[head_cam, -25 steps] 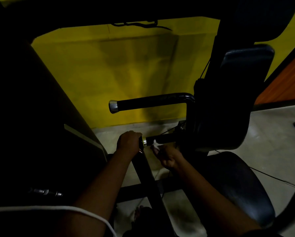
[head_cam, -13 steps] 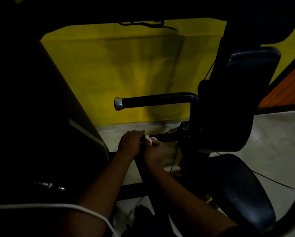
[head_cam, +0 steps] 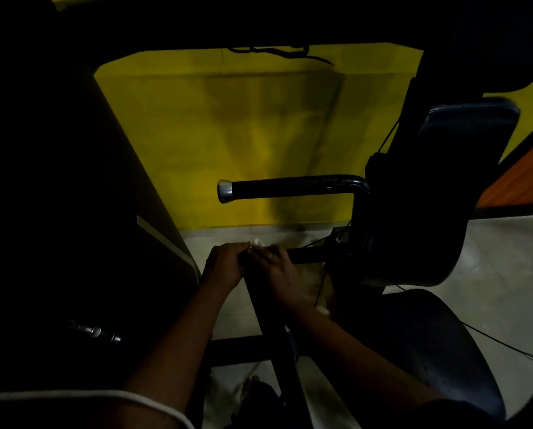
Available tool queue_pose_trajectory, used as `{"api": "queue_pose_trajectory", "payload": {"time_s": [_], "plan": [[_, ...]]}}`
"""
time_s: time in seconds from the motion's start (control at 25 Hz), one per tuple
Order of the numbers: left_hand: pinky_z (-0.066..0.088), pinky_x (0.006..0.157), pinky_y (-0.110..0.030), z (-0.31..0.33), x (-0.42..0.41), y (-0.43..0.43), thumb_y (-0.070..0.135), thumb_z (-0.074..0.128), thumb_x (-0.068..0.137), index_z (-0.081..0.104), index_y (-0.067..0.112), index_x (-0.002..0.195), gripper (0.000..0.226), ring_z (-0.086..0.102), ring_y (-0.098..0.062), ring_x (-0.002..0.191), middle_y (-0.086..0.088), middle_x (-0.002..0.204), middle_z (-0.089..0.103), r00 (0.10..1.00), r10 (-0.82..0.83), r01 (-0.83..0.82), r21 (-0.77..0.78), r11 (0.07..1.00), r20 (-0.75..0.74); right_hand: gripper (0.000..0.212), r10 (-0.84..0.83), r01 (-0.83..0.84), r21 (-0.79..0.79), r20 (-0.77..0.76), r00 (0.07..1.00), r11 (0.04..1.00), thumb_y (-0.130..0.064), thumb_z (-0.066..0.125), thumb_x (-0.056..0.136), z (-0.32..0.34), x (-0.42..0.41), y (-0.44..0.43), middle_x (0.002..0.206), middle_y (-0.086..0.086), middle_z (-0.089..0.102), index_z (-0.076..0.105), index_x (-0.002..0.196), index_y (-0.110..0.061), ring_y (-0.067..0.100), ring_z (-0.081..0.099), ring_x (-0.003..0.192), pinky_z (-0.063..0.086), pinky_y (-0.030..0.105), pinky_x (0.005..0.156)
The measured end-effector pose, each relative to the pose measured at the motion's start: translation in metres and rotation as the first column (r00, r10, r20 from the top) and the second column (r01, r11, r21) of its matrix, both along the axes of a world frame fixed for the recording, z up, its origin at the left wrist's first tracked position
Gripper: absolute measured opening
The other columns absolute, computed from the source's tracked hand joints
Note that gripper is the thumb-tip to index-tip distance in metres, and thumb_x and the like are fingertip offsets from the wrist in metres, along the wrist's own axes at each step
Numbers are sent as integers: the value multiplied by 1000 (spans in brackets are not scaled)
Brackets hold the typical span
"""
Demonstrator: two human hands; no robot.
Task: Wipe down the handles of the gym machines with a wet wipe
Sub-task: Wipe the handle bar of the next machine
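Observation:
A dim gym machine has two black horizontal handles. The upper handle (head_cam: 293, 187) ends in a silver cap and nothing touches it. My left hand (head_cam: 223, 264) grips the free end of the lower handle (head_cam: 308, 254). Right beside it, my right hand (head_cam: 274, 267) is wrapped over the same handle with a white wet wipe (head_cam: 257, 243) under its fingers; only a small corner of the wipe shows. Both hands touch each other at the handle's end.
The machine's black back pad (head_cam: 444, 193) and seat (head_cam: 438, 345) stand to the right. A dark frame bar (head_cam: 274, 342) runs down between my forearms. A dark panel (head_cam: 58, 227) fills the left. Yellow wall (head_cam: 243, 134) behind, grey floor (head_cam: 491, 274) below.
My right hand slid left along the lower handle with the wipe until it met my left hand at the handle's end. My left hand kept its grip.

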State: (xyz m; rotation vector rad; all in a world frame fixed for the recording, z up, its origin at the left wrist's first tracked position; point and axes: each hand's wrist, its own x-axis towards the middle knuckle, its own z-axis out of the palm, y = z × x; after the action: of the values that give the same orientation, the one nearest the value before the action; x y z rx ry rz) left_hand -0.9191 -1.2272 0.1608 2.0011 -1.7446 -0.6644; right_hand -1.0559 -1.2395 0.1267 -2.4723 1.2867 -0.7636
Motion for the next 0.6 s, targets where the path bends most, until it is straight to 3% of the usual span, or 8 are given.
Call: {"api": "queue_pose_trajectory", "payload": {"time_s": [0.04, 0.12, 0.28, 0.32, 0.44, 0.6], "plan": [[39, 92, -18, 1, 1, 1, 6, 69, 83, 68, 15, 121, 39, 58, -24, 117, -8, 122, 67, 999, 13, -13, -2, 1000, -36, 32, 85, -85, -125, -4, 996, 989, -15, 57, 86, -15, -8, 8, 119, 17, 66, 69, 112, -2, 26, 47, 95, 48, 28, 75], [35, 101, -20, 0, 4, 1, 5, 76, 77, 63, 13, 128, 53, 53, -23, 125, -9, 130, 62, 997, 37, -35, 43, 998, -69, 37, 138, -142, -198, -37, 990, 970, -20, 48, 91, -20, -25, 12, 130, 13, 61, 66, 120, -5, 24, 48, 101, 45, 25, 78], [35, 99, -17, 1, 7, -2, -2, 80, 70, 61, 11, 128, 63, 53, -23, 125, -10, 132, 60, 988, 73, -62, 87, 994, -135, 41, 89, -91, -58, -28, 996, 994, -22, 49, 84, -10, -17, 1, 126, 15, 63, 68, 115, -2, 25, 46, 118, 47, 29, 91], [38, 97, -18, 2, 8, -2, -5, 79, 70, 62, 10, 127, 61, 55, -24, 122, -10, 130, 61, 984, 86, -71, 94, 993, -158, 42, 170, -170, 12, -26, 985, 985, -17, 49, 87, -14, -13, 6, 133, 17, 57, 63, 123, 0, 27, 40, 128, 45, 33, 97], [44, 101, -27, 0, 15, -2, -12, 76, 69, 61, 12, 128, 66, 53, -24, 124, -8, 131, 59, 976, 75, -50, 126, 991, -204, 50, 345, -354, -78, -111, 932, 932, -4, 39, 96, -43, -36, 10, 155, 12, 29, 34, 145, 2, 28, 20, 146, 32, 45, 113], [45, 104, -34, -7, 21, 0, -16, 75, 68, 57, 12, 133, 73, 50, -23, 128, -8, 137, 56, 966, 43, -4, 150, 989, -256, 69, 277, -284, -71, -100, 956, 956, 2, 44, 90, -41, -46, 7, 162, 5, -2, 13, 152, -3, 27, 5, 148, 10, 41, 120]]}}
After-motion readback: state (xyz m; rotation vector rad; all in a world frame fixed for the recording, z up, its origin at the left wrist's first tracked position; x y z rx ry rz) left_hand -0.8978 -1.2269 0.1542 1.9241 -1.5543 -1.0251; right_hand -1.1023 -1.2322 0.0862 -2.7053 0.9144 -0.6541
